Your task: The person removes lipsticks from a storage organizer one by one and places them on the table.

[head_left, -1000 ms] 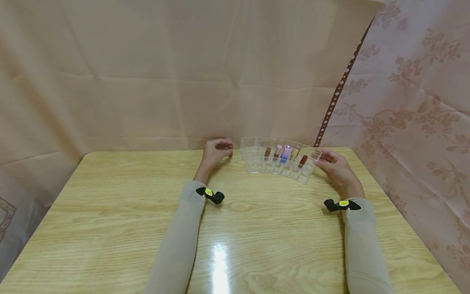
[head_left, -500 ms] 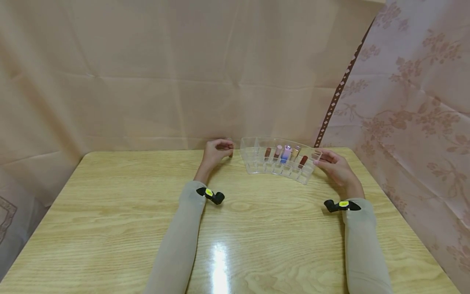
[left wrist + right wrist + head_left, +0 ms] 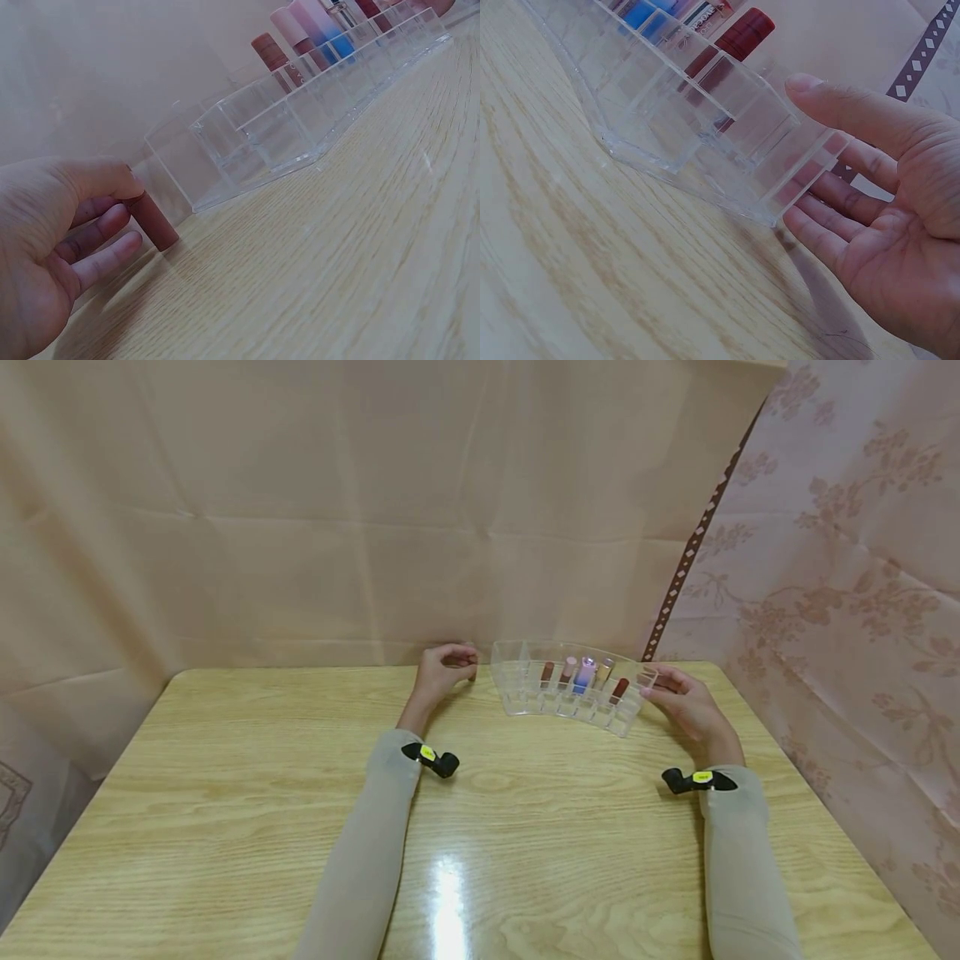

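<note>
My left hand [image 3: 441, 672] pinches a brown lipstick tube [image 3: 155, 223] between thumb and forefinger, its other fingers loosely bent. The tube stands slightly tilted, its lower end at the tabletop, just left of a clear acrylic lipstick organizer [image 3: 513, 700]. My right hand [image 3: 692, 706] holds the organizer's right end, thumb at the upper edge and fingers behind the end wall [image 3: 810, 176]. In its back row stand a brown tube [image 3: 547, 673], a pink-capped tube [image 3: 567, 670], a pink-and-blue tube [image 3: 584, 675], a clear gold-toned tube [image 3: 603, 672] and a dark red tube [image 3: 619, 690].
The organizer stands near the far edge of a light wood-grain table [image 3: 525, 827]. A beige curtain [image 3: 337, 527] hangs right behind that edge. To the right hangs a pink flowered curtain [image 3: 847, 593] with a brown trim strip [image 3: 693, 539].
</note>
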Available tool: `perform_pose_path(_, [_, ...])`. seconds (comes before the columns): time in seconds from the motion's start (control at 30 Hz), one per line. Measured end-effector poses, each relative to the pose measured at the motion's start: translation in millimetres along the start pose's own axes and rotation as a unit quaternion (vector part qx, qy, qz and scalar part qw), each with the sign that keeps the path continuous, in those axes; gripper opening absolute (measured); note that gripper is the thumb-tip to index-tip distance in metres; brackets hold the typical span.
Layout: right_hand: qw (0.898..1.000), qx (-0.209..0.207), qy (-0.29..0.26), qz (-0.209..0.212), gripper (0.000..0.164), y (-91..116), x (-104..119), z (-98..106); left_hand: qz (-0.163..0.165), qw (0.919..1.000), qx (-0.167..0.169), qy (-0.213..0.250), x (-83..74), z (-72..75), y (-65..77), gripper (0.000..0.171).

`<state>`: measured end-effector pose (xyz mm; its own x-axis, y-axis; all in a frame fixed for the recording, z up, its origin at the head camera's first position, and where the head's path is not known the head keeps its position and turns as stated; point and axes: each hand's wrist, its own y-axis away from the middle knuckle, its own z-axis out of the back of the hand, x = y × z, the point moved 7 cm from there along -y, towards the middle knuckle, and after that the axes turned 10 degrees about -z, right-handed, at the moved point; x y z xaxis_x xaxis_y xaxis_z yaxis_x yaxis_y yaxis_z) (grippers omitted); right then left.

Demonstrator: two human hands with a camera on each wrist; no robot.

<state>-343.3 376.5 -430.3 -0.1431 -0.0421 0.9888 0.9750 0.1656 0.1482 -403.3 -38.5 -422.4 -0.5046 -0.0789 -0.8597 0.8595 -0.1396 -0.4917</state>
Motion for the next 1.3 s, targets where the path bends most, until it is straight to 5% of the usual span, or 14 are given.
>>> perform_pose_path(1.3, [1.0, -0.006, 0.011, -0.007, 0.053, -0.2, -0.1, 0.2, 0.019, 0.9996, -0.022, 0.0, -2.4, 3.7, -2.1, 0.029])
